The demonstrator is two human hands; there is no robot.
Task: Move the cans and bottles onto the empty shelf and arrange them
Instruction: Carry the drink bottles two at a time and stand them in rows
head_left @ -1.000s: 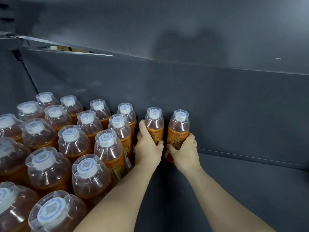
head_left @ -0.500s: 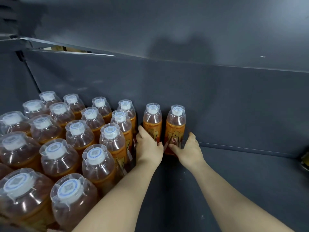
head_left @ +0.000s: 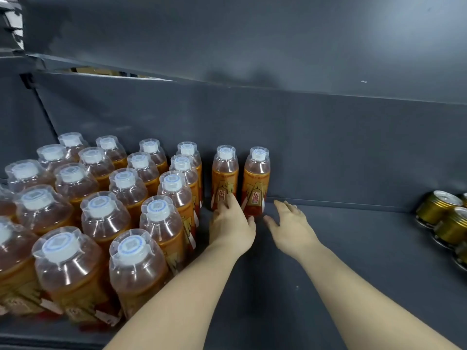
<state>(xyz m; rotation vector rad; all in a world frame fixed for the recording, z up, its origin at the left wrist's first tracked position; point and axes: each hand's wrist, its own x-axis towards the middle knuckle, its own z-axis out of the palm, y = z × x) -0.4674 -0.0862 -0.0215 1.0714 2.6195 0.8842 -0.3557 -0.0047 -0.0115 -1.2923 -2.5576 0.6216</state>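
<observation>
The left edge cuts off the outermost bottles [head_left: 7,253] of the block, and the labels [head_left: 75,311] of the nearest ones smear into blur. The gold cans [head_left: 438,207] run out past the right edge. The left hand [head_left: 231,224] covers the foot of one orange bottle [head_left: 225,173], so contact there cannot be told

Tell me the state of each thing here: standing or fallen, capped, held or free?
Bottle block: upright, capped, packed in rows.
Left rear bottle: upright, capped, touched at the label.
Right rear bottle: upright, capped, free.
Left hand: open, fingertips on Left rear bottle.
Right hand: open, fingers spread, holding nothing.
Gold cans: standing, untouched, partly out of frame.
</observation>
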